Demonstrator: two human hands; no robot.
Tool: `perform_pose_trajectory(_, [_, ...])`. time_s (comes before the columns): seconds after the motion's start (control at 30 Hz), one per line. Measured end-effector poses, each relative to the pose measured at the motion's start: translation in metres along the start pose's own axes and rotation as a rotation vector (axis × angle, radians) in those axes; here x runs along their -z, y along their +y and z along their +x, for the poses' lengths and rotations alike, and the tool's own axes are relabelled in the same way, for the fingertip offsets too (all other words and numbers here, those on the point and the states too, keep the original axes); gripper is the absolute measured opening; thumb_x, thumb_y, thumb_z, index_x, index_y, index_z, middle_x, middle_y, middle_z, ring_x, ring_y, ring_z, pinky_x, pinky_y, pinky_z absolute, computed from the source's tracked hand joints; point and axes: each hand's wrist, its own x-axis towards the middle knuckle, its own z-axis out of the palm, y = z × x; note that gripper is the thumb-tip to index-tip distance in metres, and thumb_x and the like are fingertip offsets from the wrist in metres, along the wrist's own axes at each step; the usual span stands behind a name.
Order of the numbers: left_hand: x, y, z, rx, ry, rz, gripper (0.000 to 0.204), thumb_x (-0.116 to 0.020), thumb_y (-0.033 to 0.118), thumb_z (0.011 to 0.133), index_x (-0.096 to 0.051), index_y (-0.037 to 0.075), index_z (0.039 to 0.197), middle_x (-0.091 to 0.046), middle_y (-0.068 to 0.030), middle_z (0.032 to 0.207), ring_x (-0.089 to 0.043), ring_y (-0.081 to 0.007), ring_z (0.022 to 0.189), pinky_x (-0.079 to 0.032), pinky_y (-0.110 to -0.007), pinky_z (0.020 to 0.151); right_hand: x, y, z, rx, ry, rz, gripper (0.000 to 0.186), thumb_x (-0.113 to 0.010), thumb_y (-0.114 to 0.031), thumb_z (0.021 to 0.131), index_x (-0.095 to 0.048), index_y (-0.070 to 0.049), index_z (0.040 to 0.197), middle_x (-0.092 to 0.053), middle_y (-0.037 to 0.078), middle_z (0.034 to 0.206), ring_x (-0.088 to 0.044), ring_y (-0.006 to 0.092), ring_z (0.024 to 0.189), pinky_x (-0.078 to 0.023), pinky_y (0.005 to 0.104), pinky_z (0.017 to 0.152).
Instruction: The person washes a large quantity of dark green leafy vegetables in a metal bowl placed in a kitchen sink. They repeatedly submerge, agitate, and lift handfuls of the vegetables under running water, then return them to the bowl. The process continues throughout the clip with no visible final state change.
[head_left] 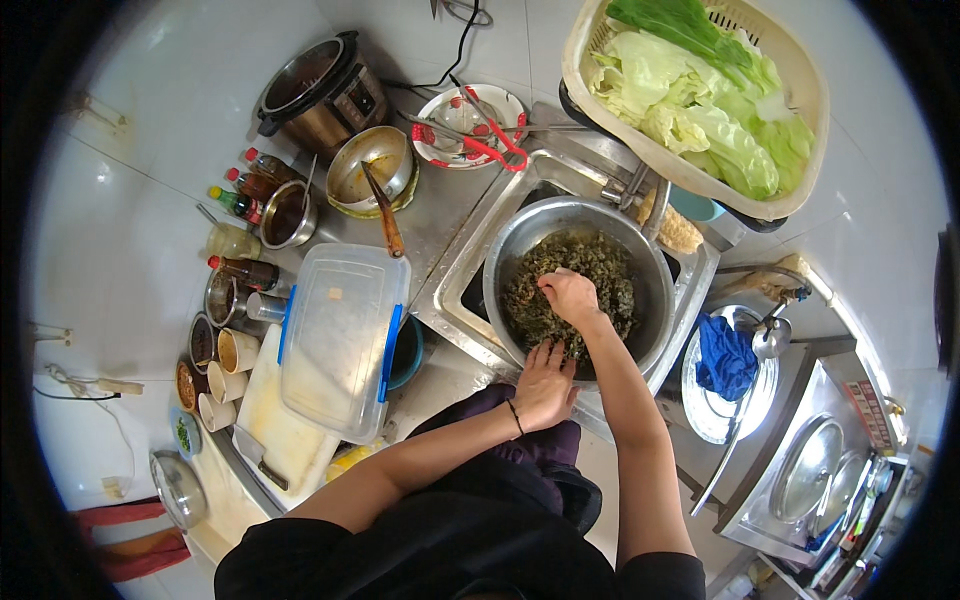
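Note:
A round steel basin (pixel 656 330) rests over the sink, holding a wet heap of dark green, finely broken leafy bits (pixel 610 265). My right hand (pixel 570 297) is down in the middle of the heap, its fingers curled closed on some of the bits; the fingertips are partly hidden. At the basin's near side lies my left hand (pixel 546 388), a thin dark band round its wrist. Its fingers are stretched out and reach over the rim, with the tips touching the near edge of the heap.
Around the basin runs the steel sink (pixel 450 300). A cream basket (pixel 575 70) of cabbage leaves stands at the far right. To the left are a lidded plastic box (pixel 335 340), a knife (pixel 258 460) on a cutting board (pixel 300 440), several bottles and cups, and a pan (pixel 345 170).

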Motion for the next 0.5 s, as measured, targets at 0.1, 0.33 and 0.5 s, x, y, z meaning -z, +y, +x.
perform_pose_trajectory(0.1, [0.0016,-0.0016,-0.0018,-0.001,0.018,-0.017,0.044,-0.055,0.024,0.075,-0.050,-0.004,0.108,-0.039,-0.0259,0.119,-0.033,-0.0405,0.115,-0.026,-0.047,0.096,-0.0067,0.0053,-0.0024,0.070,0.086,0.016,0.016,-0.055,-0.012,0.074,-0.063,-0.015,0.088,-0.059,0.005,0.089,-0.058,0.0247,0.083,-0.047,0.0355,0.072])
perform_pose_trajectory(0.33, [-0.0028,-0.0026,-0.0072,-0.022,0.098,0.017,0.041,-0.059,0.023,0.070,-0.054,-0.004,0.101,-0.043,-0.0243,0.113,-0.036,-0.0392,0.110,-0.029,-0.046,0.094,0.0027,-0.0013,0.0014,0.008,-0.043,0.000,0.013,-0.054,-0.011,0.073,-0.060,-0.014,0.085,-0.059,0.006,0.090,-0.058,0.0249,0.084,-0.047,0.0366,0.072])
perform_pose_trajectory(0.5, [0.0033,-0.0024,-0.0094,0.001,0.000,-0.011,0.040,-0.056,0.023,0.075,-0.052,-0.004,0.104,-0.041,-0.0261,0.117,-0.034,-0.0410,0.113,-0.027,-0.048,0.096,0.0022,0.0013,-0.0037,-0.028,0.051,0.112,0.009,-0.055,-0.011,0.073,-0.058,-0.013,0.082,-0.058,0.007,0.083,-0.057,0.0258,0.078,-0.047,0.0375,0.067])
